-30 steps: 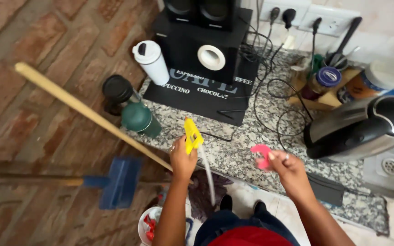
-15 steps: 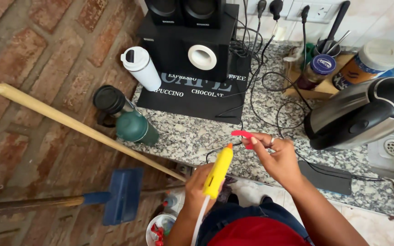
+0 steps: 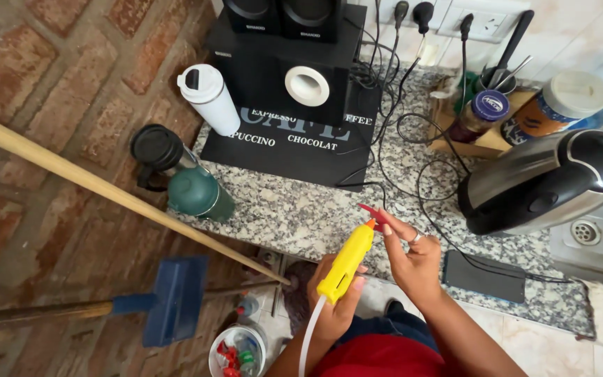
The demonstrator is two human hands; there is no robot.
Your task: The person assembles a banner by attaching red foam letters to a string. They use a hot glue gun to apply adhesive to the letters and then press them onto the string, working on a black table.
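Note:
My left hand (image 3: 335, 300) grips a yellow glue gun (image 3: 347, 262) with its orange nozzle pointing up and right. A white cord hangs from the gun's lower end. My right hand (image 3: 410, 253) pinches a small red piece (image 3: 373, 214) right at the nozzle tip. Both hands meet over the front edge of a speckled granite counter (image 3: 294, 213).
On the counter stand a black speaker set (image 3: 294, 56) on a black mat, a white tumbler (image 3: 209, 98), a green bottle (image 3: 200, 194), a black cup (image 3: 156, 150), a black-and-steel kettle (image 3: 546, 181), jars, tangled cables and a black phone (image 3: 484, 276). A wooden broom handle (image 3: 106, 188) leans across the left; a blue dustpan (image 3: 172, 300) lies below.
The glue gun and the red piece were held apart a second ago. My hands have come together, and the red piece now sits at the gun's nozzle.

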